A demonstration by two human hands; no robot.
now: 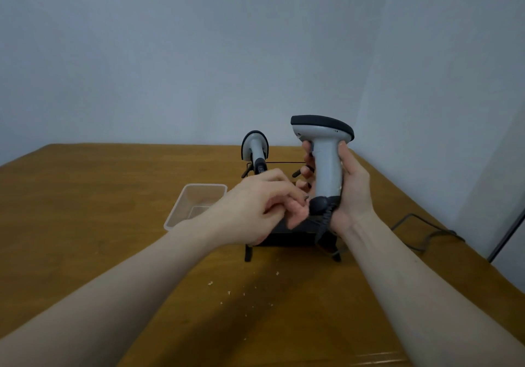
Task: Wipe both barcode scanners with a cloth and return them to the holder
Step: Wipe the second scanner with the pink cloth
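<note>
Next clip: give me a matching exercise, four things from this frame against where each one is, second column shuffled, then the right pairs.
Things:
1. near scanner
2. far scanner
3. clear plastic tray
4. crumbs

Places:
A. loose on the table, nearest the camera
B. upright in the black holder
C. gripped in the right hand
D. on the table, left of the holder

Pairs: 1-C, 2-B, 3-D, 4-A

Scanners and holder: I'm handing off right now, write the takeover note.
Right hand grips one scanner upright by its handle, above the black holder.
Left hand has curled fingers at that scanner's cable end; whether it holds anything is unclear.
Second scanner sits in the holder.
Clear tray is left of the holder. No cloth visible.
Done: cannot tell which scanner is wiped.
Left: find the cloth, wipe as needed, seat the held scanner.
</note>
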